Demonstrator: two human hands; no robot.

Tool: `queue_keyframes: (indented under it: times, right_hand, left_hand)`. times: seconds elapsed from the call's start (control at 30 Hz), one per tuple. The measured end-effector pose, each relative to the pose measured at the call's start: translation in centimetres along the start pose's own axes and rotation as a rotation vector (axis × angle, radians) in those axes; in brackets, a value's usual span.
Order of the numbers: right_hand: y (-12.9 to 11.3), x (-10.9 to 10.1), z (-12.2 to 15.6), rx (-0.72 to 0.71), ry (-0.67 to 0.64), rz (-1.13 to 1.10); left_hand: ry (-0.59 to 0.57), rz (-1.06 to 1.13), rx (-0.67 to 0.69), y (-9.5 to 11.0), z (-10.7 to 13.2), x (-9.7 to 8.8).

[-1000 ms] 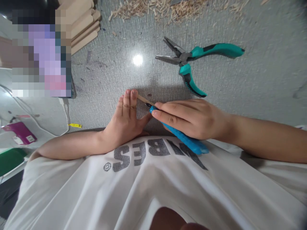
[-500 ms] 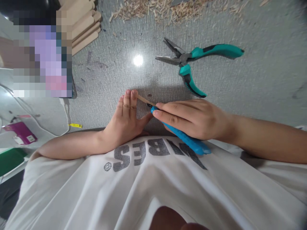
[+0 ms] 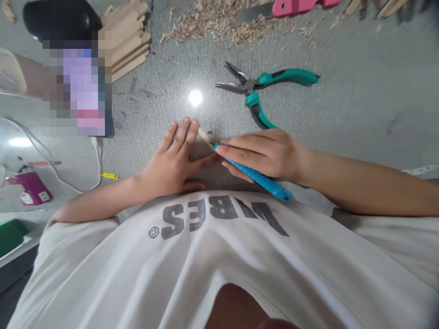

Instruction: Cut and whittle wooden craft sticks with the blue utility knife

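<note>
Blue-handled tool (image 3: 264, 182) at wooden stick (image 3: 205, 135): apparent paring step.
Right hand (image 3: 274, 153) grips the tool; left hand (image 3: 169, 167) lies open alongside; further paring would call for steady pressure.

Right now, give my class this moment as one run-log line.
left hand: spread, beside wooden stick | right hand: grips blue tool, tip at stick | pliers: open on table

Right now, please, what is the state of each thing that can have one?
Left hand: fingers spread
Right hand: closed around blue tool
Blue tool: held, tip at wooden strip
Wooden strip: partly hidden
Pliers: open, lying loose
Pink-handled knife: blade exposed
Wood shavings: scattered
Wooden sticks: stacked
White cable: plugged in
</note>
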State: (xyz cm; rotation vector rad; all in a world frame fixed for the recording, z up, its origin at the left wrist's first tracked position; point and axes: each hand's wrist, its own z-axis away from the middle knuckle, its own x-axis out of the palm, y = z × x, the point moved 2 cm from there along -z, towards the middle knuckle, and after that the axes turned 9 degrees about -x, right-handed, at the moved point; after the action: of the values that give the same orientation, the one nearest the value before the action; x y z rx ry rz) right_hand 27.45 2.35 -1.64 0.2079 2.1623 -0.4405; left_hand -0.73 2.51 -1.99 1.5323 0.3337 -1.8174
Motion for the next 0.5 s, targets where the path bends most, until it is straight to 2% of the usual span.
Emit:
queue_keyframes:
  times: [0.07,0.17,0.37,0.5]
  right_hand:
    - [0.2,0.4,0.3,-0.013,-0.005,0.01]
    - [0.5,0.8,0.7,-0.039,-0.055,-0.014]
    - [0.6,0.3,0.7,-0.097,-0.075,-0.056]
    - [0.3,1.4,1.2,-0.115,-0.056,-0.102]
  left_hand:
    - [-0.067,0.01,0.062,-1.1,-0.6,-0.4]
    - [-0.089,0.055,0.12,-2.5,-1.2,-0.8]
    - [0.012,0.236,0.251,-4.4,-1.5,-0.1]
    - [0.023,0.317,0.272,-5.2,-1.8,0.5]
